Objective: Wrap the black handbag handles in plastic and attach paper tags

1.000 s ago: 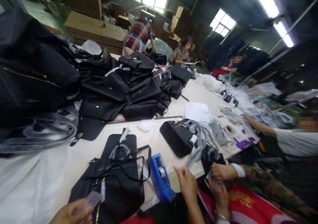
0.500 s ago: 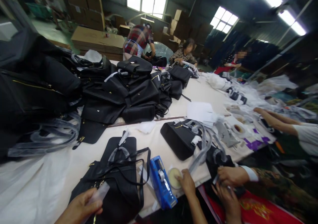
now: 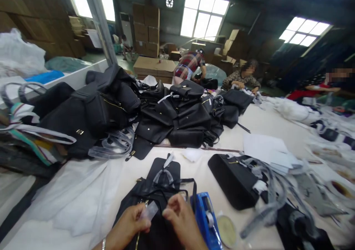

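Note:
My left hand (image 3: 135, 220) pinches a small piece of clear plastic film (image 3: 150, 210) between thumb and fingers. Just right of it my right hand (image 3: 179, 215) is raised, thumb and fingertips drawn together; what they hold, if anything, is too small to make out. Beneath both hands lies a black backpack (image 3: 166, 170), its flap spread away from me and its straps on top, with clear wrapping around the handle. Beside my right wrist stands a blue tape dispenser (image 3: 205, 220), and a round, pale yellow tape roll (image 3: 226, 230) lies next to it.
A heap of black bags (image 3: 188, 120) covers the table's far side. Another black bag (image 3: 233, 179) with wrapped straps lies right, near white paper sheets (image 3: 263, 148). White sheeting (image 3: 74, 198) lies left. Several people (image 3: 191, 65) work beyond the table.
My right hand has left the tape roll and come over the backpack, close to my left hand. The left hand still holds the film. My view has swung left; the neighbour's hands are out of sight.

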### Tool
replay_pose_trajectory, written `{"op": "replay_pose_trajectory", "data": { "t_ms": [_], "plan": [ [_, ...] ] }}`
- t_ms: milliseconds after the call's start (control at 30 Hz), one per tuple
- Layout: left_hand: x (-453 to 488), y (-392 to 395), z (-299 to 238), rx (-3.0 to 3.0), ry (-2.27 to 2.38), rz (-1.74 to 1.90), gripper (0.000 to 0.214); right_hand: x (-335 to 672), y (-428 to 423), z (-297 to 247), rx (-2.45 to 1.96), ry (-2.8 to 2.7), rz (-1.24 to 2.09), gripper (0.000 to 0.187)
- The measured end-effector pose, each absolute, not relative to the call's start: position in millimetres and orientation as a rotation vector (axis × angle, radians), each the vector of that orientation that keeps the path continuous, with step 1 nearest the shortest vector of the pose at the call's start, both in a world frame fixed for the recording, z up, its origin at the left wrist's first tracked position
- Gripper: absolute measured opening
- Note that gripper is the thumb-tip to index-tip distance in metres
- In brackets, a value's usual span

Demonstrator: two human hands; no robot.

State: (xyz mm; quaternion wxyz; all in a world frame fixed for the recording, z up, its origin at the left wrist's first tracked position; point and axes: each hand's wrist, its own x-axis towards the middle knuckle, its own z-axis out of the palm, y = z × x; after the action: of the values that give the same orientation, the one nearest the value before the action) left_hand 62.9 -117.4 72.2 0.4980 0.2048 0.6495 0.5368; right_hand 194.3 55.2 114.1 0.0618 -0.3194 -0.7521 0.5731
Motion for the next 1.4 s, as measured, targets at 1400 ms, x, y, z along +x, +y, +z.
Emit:
{"op": "replay_pose_trajectory", "data": {
  "t_ms": [1400],
  "plan": [
    [29.8, -151.1, 63.2, 0.083, 1.477, 1.565, 0.033, 133.4, 12.9, 43.3, -0.518, -2.727, 1.297, 0.018]
  ]
}}
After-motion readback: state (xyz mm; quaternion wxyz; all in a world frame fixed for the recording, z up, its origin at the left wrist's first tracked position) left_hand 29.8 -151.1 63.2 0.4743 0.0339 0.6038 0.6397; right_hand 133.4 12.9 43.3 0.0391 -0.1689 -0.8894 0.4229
